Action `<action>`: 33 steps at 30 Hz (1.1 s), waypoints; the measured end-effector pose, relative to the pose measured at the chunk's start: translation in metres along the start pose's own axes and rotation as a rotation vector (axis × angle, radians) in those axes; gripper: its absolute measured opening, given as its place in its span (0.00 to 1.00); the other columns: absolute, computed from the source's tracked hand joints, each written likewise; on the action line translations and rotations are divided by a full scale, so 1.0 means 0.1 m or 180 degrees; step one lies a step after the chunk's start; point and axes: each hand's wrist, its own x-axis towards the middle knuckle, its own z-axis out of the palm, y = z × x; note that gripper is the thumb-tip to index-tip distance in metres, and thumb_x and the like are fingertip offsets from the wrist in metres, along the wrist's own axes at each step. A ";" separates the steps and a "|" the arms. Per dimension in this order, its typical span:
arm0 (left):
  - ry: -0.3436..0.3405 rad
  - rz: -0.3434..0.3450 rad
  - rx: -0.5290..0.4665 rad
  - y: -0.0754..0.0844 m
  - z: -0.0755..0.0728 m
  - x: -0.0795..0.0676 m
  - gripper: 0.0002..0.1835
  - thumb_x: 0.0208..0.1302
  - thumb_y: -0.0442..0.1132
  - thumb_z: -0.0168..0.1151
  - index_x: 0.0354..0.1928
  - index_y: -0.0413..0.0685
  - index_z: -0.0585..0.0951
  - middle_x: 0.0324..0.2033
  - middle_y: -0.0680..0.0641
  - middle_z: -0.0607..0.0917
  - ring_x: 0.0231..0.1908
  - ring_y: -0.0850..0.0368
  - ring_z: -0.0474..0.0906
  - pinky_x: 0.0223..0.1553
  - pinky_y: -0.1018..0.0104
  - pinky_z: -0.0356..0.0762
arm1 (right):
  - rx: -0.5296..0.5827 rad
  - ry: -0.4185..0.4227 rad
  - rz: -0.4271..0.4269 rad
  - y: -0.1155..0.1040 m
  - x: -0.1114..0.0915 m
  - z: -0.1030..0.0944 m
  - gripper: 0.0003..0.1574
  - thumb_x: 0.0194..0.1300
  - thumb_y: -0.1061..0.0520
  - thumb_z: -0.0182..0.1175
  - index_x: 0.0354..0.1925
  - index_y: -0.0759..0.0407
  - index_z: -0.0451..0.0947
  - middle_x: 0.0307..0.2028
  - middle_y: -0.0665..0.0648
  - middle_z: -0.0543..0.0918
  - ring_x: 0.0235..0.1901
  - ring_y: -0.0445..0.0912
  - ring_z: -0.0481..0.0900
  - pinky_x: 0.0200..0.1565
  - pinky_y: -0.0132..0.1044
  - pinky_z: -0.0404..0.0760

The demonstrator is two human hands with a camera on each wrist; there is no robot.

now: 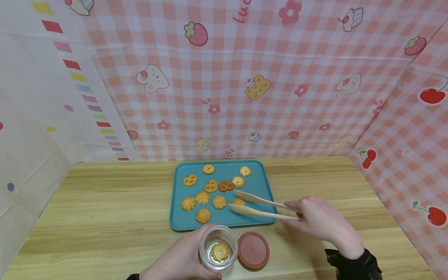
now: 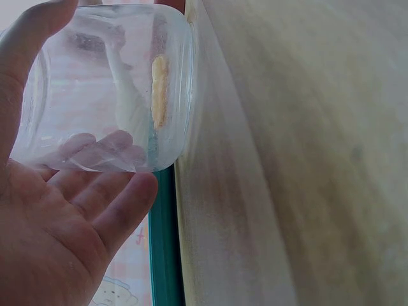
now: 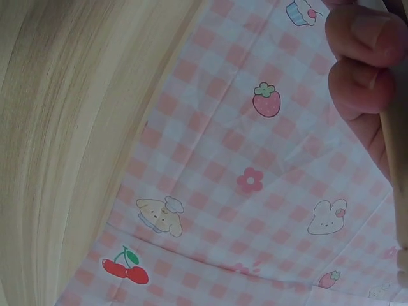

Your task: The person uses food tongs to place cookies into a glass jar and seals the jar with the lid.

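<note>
My left hand [image 1: 182,254] grips a clear jar [image 1: 231,235] in front of the tray, fingers and thumb round its sides. One round cookie [image 1: 219,252] lies on the jar's bottom; the left wrist view shows it edge-on through the wall. Wooden tongs [image 1: 266,214] are held by my right hand [image 1: 316,217], their tips apart on either side of a swirl cookie [image 1: 238,202] at the right of the blue tray [image 1: 182,223]. In the right wrist view, some curled fingers [image 3: 366,38] and part of a tong arm show at the right edge.
Several more cookies, including a swirl cookie [image 1: 219,202], and three pretzels, one darker pretzel [image 1: 226,186] among them, lie on the tray. A reddish-brown lid [image 1: 253,251] rests on the wooden table [image 1: 115,206] just right of the jar. Patterned cloth [image 1: 224,85] hangs behind the table.
</note>
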 end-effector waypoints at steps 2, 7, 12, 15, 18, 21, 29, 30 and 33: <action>0.0002 0.0005 0.0001 0.00 0.00 0.00 0.46 0.34 0.57 0.79 0.62 0.67 0.69 0.50 0.62 0.79 0.49 0.64 0.76 0.54 0.62 0.72 | -0.0004 0.0027 -0.0047 0.00 0.00 0.00 0.23 0.56 0.37 0.65 0.43 0.49 0.84 0.14 0.39 0.61 0.14 0.32 0.56 0.18 0.28 0.56; 0.0003 0.0001 -0.0015 0.00 0.00 0.00 0.46 0.35 0.56 0.79 0.62 0.68 0.69 0.50 0.62 0.79 0.49 0.64 0.76 0.54 0.62 0.72 | -0.0008 0.0046 -0.0110 -0.01 0.01 0.00 0.19 0.56 0.39 0.65 0.41 0.48 0.84 0.14 0.39 0.60 0.14 0.32 0.54 0.17 0.27 0.54; -0.0011 -0.0020 -0.0012 0.01 0.00 0.00 0.46 0.35 0.56 0.79 0.62 0.68 0.68 0.50 0.62 0.79 0.49 0.64 0.75 0.54 0.62 0.72 | -0.0013 0.0047 -0.0111 -0.02 0.01 0.00 0.19 0.56 0.40 0.66 0.41 0.48 0.84 0.14 0.39 0.59 0.14 0.32 0.54 0.17 0.27 0.54; -0.0015 -0.0033 -0.0015 0.01 0.00 0.00 0.46 0.35 0.56 0.79 0.62 0.68 0.69 0.50 0.62 0.79 0.49 0.64 0.75 0.54 0.62 0.72 | -0.0032 0.0068 -0.0137 -0.02 0.01 0.00 0.16 0.57 0.40 0.66 0.38 0.47 0.83 0.14 0.39 0.58 0.14 0.32 0.53 0.17 0.27 0.52; -0.0015 -0.0036 -0.0013 0.01 0.00 0.00 0.46 0.35 0.56 0.79 0.62 0.68 0.68 0.50 0.62 0.79 0.49 0.64 0.75 0.54 0.62 0.72 | -0.0041 0.0094 -0.0148 -0.02 0.00 0.00 0.17 0.56 0.40 0.66 0.39 0.47 0.83 0.14 0.39 0.58 0.14 0.32 0.53 0.17 0.27 0.53; -0.0015 -0.0035 -0.0015 0.01 0.00 0.00 0.47 0.35 0.57 0.79 0.62 0.68 0.68 0.50 0.62 0.79 0.50 0.64 0.75 0.54 0.62 0.72 | -0.0046 0.0125 -0.0137 -0.02 0.00 -0.01 0.20 0.56 0.39 0.66 0.42 0.49 0.84 0.14 0.38 0.59 0.15 0.32 0.54 0.17 0.27 0.54; 0.0000 0.0006 -0.0005 0.01 0.00 0.00 0.47 0.35 0.57 0.79 0.62 0.68 0.68 0.51 0.62 0.79 0.50 0.64 0.76 0.54 0.62 0.72 | 0.0085 0.0209 -0.0149 -0.02 -0.05 -0.07 0.27 0.57 0.40 0.66 0.49 0.54 0.85 0.14 0.38 0.59 0.14 0.31 0.52 0.17 0.26 0.53; 0.0001 0.0012 -0.0003 0.01 0.00 0.00 0.47 0.35 0.56 0.79 0.62 0.68 0.68 0.51 0.62 0.79 0.50 0.63 0.76 0.54 0.62 0.72 | 0.0097 0.0240 -0.0175 -0.02 -0.05 -0.08 0.27 0.57 0.39 0.65 0.48 0.54 0.85 0.14 0.38 0.58 0.15 0.30 0.52 0.17 0.26 0.53; 0.0008 0.0026 0.0011 0.00 0.00 0.01 0.47 0.35 0.57 0.79 0.62 0.68 0.67 0.51 0.62 0.79 0.50 0.64 0.75 0.54 0.62 0.72 | 0.0111 0.0327 -0.0244 -0.03 -0.07 -0.12 0.29 0.58 0.35 0.63 0.48 0.53 0.85 0.14 0.37 0.57 0.15 0.30 0.51 0.18 0.26 0.53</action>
